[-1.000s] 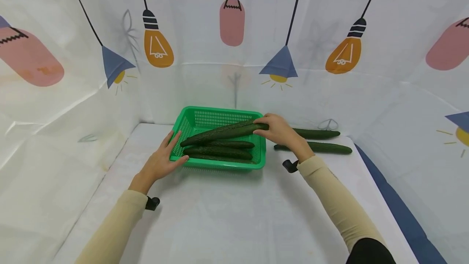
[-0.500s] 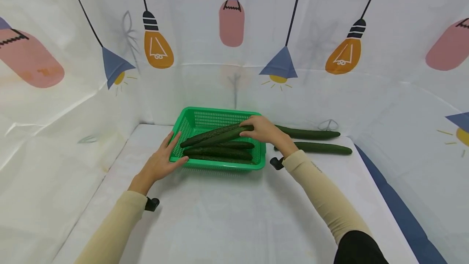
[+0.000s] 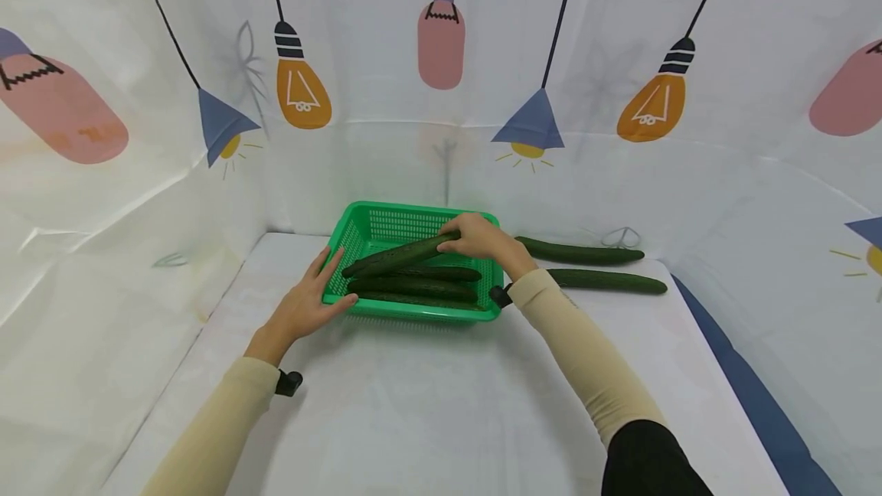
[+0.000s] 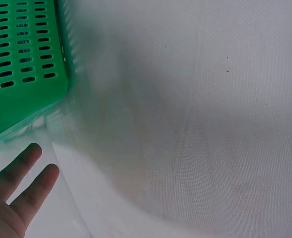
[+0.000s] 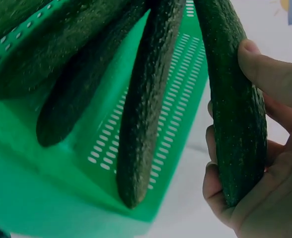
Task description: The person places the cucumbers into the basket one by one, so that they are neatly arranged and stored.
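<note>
My right hand grips a dark green cucumber near its right end, over the green plastic basket. In the right wrist view, fingers and thumb wrap around this cucumber, tilted above the basket floor. Several more cucumbers lie lengthwise inside. My left hand is spread against the basket's left side, its thumb at the near rim. Two straight fingers show beside the slotted wall in the left wrist view; the rest of that hand is out of that frame.
Two cucumbers lie on the white table right of the basket, the nearer one partly behind my right arm. A white sheet printed with hanging lamps stands behind and at both sides.
My right hand has moved left with its cucumber, now farther over the basket and lower at its left end. My left hand has stayed at the basket's side.
</note>
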Tool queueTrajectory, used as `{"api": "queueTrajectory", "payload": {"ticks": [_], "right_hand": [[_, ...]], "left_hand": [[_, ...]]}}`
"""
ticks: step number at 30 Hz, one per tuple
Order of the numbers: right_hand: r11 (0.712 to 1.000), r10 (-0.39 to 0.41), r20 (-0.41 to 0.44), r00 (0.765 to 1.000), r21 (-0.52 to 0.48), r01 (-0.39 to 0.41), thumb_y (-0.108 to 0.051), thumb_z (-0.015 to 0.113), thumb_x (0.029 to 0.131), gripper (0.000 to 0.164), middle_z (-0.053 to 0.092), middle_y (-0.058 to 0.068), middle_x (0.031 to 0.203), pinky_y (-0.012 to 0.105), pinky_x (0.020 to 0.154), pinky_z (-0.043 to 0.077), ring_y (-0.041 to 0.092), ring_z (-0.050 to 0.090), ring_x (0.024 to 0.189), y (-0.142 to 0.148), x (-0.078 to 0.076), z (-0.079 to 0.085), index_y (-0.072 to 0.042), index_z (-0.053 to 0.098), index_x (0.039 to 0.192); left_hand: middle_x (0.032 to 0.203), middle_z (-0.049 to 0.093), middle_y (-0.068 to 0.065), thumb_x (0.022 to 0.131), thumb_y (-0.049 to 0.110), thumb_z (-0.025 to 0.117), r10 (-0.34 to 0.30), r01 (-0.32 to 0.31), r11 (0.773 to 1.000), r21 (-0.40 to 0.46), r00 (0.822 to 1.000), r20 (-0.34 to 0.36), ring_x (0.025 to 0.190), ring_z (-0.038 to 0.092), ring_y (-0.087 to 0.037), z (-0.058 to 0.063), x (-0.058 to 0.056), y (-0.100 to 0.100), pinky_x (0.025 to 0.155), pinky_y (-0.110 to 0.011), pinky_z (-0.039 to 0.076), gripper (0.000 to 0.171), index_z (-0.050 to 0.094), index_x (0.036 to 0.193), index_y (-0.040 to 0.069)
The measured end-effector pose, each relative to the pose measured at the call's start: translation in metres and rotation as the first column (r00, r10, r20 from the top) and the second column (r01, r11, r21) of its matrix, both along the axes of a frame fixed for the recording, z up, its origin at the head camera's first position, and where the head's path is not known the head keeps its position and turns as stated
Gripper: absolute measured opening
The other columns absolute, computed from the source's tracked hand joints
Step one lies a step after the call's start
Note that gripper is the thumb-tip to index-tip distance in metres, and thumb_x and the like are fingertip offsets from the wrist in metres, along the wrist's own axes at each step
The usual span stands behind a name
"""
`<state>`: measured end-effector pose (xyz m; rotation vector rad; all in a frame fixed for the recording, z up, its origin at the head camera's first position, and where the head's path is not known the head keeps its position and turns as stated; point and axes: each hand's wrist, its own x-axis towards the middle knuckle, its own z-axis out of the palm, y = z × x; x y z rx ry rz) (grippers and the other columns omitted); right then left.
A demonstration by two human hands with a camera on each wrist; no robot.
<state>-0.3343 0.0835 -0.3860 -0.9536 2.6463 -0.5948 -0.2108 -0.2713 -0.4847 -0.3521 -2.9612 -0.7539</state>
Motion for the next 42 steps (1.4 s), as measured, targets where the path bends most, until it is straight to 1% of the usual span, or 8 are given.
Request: {"api": "queueTrajectory", "payload": {"ticks": [4,11,14,17,22,29,33,42], "right_hand": [[1.0,-0.024,0.035,0.999,-0.017,0.025,-0.035,0.068,0.101,0.046,0.064,0.01,0.143,0.045,0.102,0.054,0.028,0.063,0.127,-0.006,-0.004,-0.009,-0.011,0.065,0.14],[0.998,-0.056,0.059,0.997,-0.016,0.057,-0.035,0.07,0.099,0.043,0.065,0.01,0.141,0.047,0.104,0.052,0.03,0.062,0.127,-0.011,-0.007,-0.024,-0.012,0.068,0.136],[0.999,-0.033,0.081,0.996,-0.016,0.035,-0.03,0.073,0.098,0.04,0.068,0.011,0.137,0.046,0.102,0.053,0.029,0.063,0.125,-0.011,-0.007,-0.029,-0.01,0.07,0.132],[1.0,0.011,0.136,0.991,-0.009,-0.01,-0.023,0.075,0.096,0.034,0.071,0.009,0.125,0.041,0.096,0.056,0.026,0.066,0.115,-0.012,-0.006,-0.033,-0.008,0.073,0.126],[0.997,0.072,0.232,0.97,-0.032,-0.066,-0.013,0.07,0.099,0.03,0.073,0.006,0.109,0.034,0.083,0.058,0.019,0.068,0.096,-0.014,-0.003,-0.034,-0.004,0.071,0.127],[0.996,0.094,0.317,0.944,-0.021,-0.092,-0.021,0.072,0.099,0.044,0.073,0.007,0.115,0.036,0.091,0.057,0.018,0.069,0.102,-0.019,-0.003,-0.036,-0.004,0.064,0.138],[0.996,0.093,0.326,0.941,-0.023,-0.091,-0.023,0.072,0.098,0.046,0.074,0.007,0.114,0.037,0.092,0.057,0.018,0.07,0.101,-0.018,-0.003,-0.035,-0.004,0.063,0.139],[0.996,0.083,0.345,0.935,-0.011,-0.084,-0.026,0.073,0.098,0.046,0.072,0.009,0.122,0.039,0.096,0.055,0.021,0.068,0.11,-0.014,-0.001,-0.035,-0.006,0.063,0.139]], "left_hand": [[0.174,0.007,-0.012,0.095,0.063,0.061,-0.001,0.001,1.0,-0.006,1.0,-0.004,0.129,0.056,-0.054,0.0,0.0,-0.001,0.087,-0.066,0.053,0.095,0.008,0.168,0.031],[0.174,0.009,-0.013,0.095,0.063,0.062,-0.005,0.005,1.0,-0.002,1.0,-0.012,0.127,0.058,-0.053,0.001,0.001,0.0,0.087,-0.067,0.053,0.095,0.009,0.168,0.031],[0.174,0.009,-0.013,0.095,0.063,0.061,-0.004,0.004,1.0,-0.005,1.0,-0.011,0.126,0.058,-0.053,0.001,0.001,0.0,0.088,-0.067,0.053,0.095,0.007,0.167,0.033],[0.174,0.009,-0.012,0.095,0.063,0.061,-0.001,0.001,1.0,-0.008,1.0,-0.009,0.128,0.058,-0.053,0.001,0.001,0.001,0.09,-0.068,0.052,0.095,0.008,0.167,0.032],[0.174,0.009,-0.012,0.095,0.063,0.061,-0.001,0.001,1.0,-0.005,1.0,-0.005,0.128,0.057,-0.053,0.001,0.001,0.001,0.091,-0.068,0.051,0.095,0.012,0.168,0.027],[0.174,0.007,-0.011,0.095,0.064,0.06,0.008,-0.007,1.0,-0.011,1.0,0.003,0.129,0.057,-0.052,0.002,0.0,0.002,0.091,-0.068,0.051,0.095,0.011,0.168,0.028],[0.174,0.008,-0.011,0.095,0.064,0.06,0.007,-0.007,1.0,-0.011,1.0,0.002,0.128,0.058,-0.052,0.003,0.0,0.002,0.091,-0.068,0.051,0.095,0.011,0.168,0.028],[0.174,0.008,-0.01,0.094,0.064,0.061,0.007,-0.007,1.0,-0.003,1.0,0.001,0.129,0.057,-0.052,0.002,0.002,0.002,0.092,-0.069,0.05,0.095,0.012,0.168,0.029]]}}
